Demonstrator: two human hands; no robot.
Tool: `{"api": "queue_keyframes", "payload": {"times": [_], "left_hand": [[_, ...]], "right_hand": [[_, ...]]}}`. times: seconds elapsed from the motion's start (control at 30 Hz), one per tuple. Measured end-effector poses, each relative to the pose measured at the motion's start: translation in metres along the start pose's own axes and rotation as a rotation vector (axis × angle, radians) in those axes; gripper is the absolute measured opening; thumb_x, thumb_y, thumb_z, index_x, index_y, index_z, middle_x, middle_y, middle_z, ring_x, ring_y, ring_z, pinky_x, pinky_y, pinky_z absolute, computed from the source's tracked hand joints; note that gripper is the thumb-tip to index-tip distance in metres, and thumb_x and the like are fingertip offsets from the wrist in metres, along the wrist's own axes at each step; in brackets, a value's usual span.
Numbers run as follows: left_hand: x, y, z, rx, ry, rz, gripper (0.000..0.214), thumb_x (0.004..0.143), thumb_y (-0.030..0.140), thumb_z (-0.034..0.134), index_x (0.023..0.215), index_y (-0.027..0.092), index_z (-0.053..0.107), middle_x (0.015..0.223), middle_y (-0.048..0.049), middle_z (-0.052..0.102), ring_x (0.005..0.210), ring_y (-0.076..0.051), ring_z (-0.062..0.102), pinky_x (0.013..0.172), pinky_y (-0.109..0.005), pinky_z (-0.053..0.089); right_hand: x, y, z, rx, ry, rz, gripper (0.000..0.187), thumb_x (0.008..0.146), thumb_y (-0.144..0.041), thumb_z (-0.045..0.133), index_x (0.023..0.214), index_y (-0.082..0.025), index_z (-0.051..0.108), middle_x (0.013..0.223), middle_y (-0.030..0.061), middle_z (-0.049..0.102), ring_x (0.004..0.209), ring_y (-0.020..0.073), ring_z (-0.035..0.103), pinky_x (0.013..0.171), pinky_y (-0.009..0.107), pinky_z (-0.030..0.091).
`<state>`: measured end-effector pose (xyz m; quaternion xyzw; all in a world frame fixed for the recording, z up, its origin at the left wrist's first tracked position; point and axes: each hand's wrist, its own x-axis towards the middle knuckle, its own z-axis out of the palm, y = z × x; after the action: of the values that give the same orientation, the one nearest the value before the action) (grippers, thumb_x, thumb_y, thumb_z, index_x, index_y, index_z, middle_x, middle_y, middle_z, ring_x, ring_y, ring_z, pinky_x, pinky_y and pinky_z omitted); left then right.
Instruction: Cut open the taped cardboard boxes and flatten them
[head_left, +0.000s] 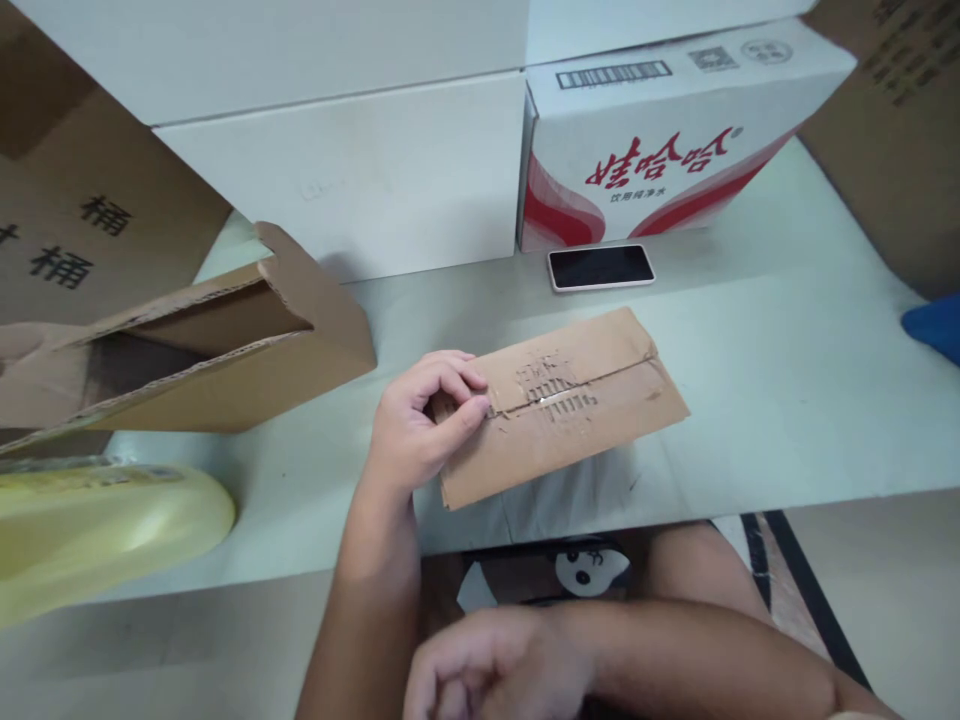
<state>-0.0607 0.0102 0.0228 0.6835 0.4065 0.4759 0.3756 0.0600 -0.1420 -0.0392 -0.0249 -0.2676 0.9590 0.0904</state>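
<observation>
Right hand [499, 665] nearest, fingers curled; whether gripping, cannot tell. Around: one open carton [262, 390] and one yellow container [112, 530] leftward, one phone [602, 268] before a red-printed box [637, 185]. Left hand [420, 415] pinches one brown cardboard piece [566, 408], over pale table [787, 400]; lengthwise seam, torn ridged middle.

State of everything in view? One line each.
Left hand: fingers gripping carton's left end
Carton: held, torn along its seam
Right hand: fingers curled, partly cut off by frame
Phone: lying flat, screen dark
Brown box: open
Red-white box: visible sides shut
</observation>
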Motion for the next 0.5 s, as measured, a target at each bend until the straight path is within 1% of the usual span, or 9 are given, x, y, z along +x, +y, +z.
{"api": "queue_keyframes", "payload": {"times": [0.07,0.13,0.2,0.27,0.3,0.37,0.43,0.47,0.5], "left_hand": [[0.001,-0.001,0.0,0.005,-0.002,0.003,0.021,0.082,0.02,0.076,0.066,0.022,0.062,0.084,-0.0011,0.076,0.097,-0.02,0.073,0.095,-0.039,0.059],[0.001,-0.001,-0.001,0.003,-0.006,0.004,0.021,0.083,0.02,0.076,0.067,0.022,0.062,0.085,-0.0014,0.076,0.097,-0.021,0.073,0.097,-0.04,0.059],[0.002,0.0,-0.001,0.005,-0.009,0.004,0.021,0.083,0.02,0.076,0.068,0.022,0.062,0.086,-0.0021,0.076,0.095,-0.021,0.073,0.098,-0.042,0.059],[0.002,0.001,-0.001,0.013,-0.017,0.003,0.021,0.083,0.021,0.076,0.068,0.022,0.062,0.087,-0.0026,0.076,0.093,-0.021,0.073,0.098,-0.043,0.059],[0.002,0.001,-0.001,0.017,-0.022,0.001,0.021,0.083,0.022,0.076,0.068,0.022,0.062,0.087,-0.0027,0.077,0.094,-0.021,0.073,0.098,-0.043,0.059],[0.003,0.003,-0.002,0.027,-0.029,-0.011,0.021,0.083,0.024,0.076,0.067,0.022,0.061,0.087,-0.003,0.076,0.098,-0.022,0.073,0.098,-0.042,0.058],[0.003,0.004,-0.002,0.034,-0.039,-0.031,0.023,0.083,0.027,0.075,0.067,0.021,0.061,0.088,-0.004,0.076,0.098,-0.023,0.074,0.095,-0.041,0.059],[0.003,0.004,-0.002,0.037,-0.044,-0.046,0.023,0.083,0.028,0.075,0.067,0.021,0.061,0.089,-0.0047,0.077,0.097,-0.023,0.074,0.093,-0.04,0.059],[0.003,0.005,-0.002,0.038,-0.048,-0.064,0.022,0.082,0.03,0.076,0.068,0.021,0.061,0.091,-0.0054,0.077,0.097,-0.023,0.074,0.091,-0.04,0.059]], "right_hand": [[0.005,-0.004,-0.013,0.093,0.023,-0.073,0.071,0.058,-0.074,0.092,0.083,-0.016,0.06,0.064,-0.0027,0.062,0.053,0.0083,0.058,0.054,0.02,0.045],[0.002,-0.011,-0.015,0.088,0.105,-0.108,0.066,0.062,-0.073,0.088,0.08,-0.016,0.061,0.06,-0.0021,0.061,0.049,0.0085,0.055,0.049,0.02,0.041],[-0.005,-0.02,-0.013,0.047,0.203,-0.131,0.06,0.067,-0.069,0.086,0.076,-0.016,0.059,0.056,-0.0048,0.054,0.046,0.0059,0.046,0.046,0.02,0.033],[-0.015,-0.028,-0.009,-0.102,0.294,-0.167,0.052,0.077,-0.066,0.079,0.073,-0.018,0.057,0.055,-0.0064,0.048,0.047,0.0051,0.039,0.048,0.02,0.029],[-0.02,-0.033,-0.008,-0.252,0.342,-0.222,0.048,0.084,-0.062,0.072,0.071,-0.019,0.054,0.055,-0.0063,0.047,0.047,0.0057,0.038,0.049,0.021,0.03],[-0.031,-0.043,-0.004,-0.704,0.42,-0.475,0.042,0.096,-0.052,0.057,0.068,-0.022,0.049,0.054,-0.0047,0.047,0.047,0.0074,0.039,0.049,0.023,0.03],[-0.043,-0.059,0.0,-1.182,0.472,-0.871,0.038,0.1,-0.043,0.049,0.067,-0.024,0.045,0.053,-0.004,0.047,0.045,0.0086,0.039,0.048,0.026,0.028],[-0.05,-0.069,0.002,-1.34,0.506,-1.043,0.036,0.101,-0.041,0.049,0.069,-0.024,0.046,0.053,-0.0039,0.048,0.045,0.0094,0.04,0.048,0.027,0.028],[-0.057,-0.081,0.003,-1.435,0.559,-1.143,0.033,0.102,-0.039,0.048,0.072,-0.024,0.048,0.054,-0.0035,0.05,0.045,0.0102,0.043,0.049,0.028,0.031]]}}
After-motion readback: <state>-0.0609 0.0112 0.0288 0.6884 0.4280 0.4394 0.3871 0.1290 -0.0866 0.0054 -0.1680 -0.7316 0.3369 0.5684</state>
